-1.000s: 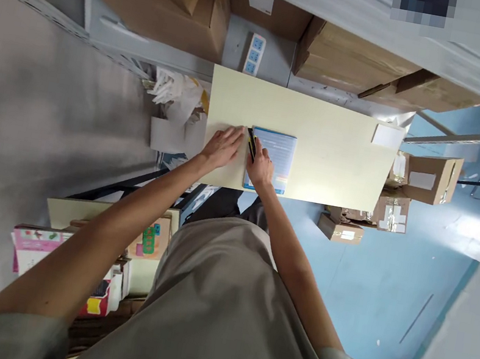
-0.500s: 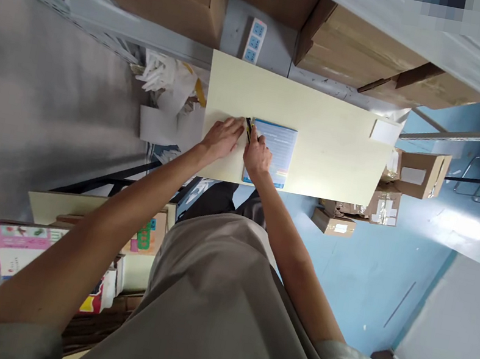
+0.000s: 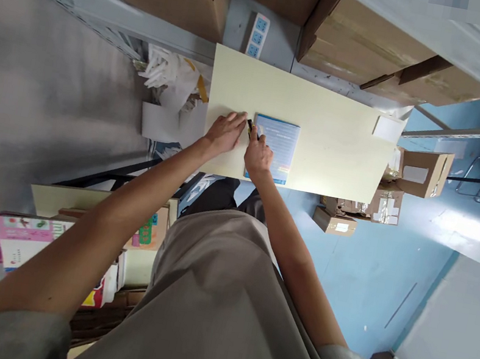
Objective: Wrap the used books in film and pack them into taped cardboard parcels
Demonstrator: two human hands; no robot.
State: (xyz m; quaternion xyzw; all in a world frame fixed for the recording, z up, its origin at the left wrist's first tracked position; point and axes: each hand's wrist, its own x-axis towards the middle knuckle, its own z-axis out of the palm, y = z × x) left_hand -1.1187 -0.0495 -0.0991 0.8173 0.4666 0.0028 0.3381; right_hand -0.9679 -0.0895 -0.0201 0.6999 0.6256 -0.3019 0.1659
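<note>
A blue book or booklet [image 3: 280, 149] lies flat on a cream board [image 3: 338, 147], close to the board's near edge. My right hand [image 3: 259, 157] rests over the book's left side, its fingers closed around a slim black-and-yellow utility knife [image 3: 250, 125]. The knife's upper end sticks out by the book's left edge; its blade is too small to make out. Just left of the knife, my left hand [image 3: 226, 132] lies on the board with its fingers stretched out, holding nothing.
Cardboard boxes [image 3: 366, 41] and a white power strip [image 3: 258, 35] stand behind the board. A white card [image 3: 387, 129] lies at its right end. Crumpled white paper [image 3: 175, 84] fills the space to the left. Printed books [image 3: 25, 237] are stacked low at the left.
My right hand and the knife have slid slightly toward me along the book's left edge. My left hand stays in place. The whole view has shifted a little.
</note>
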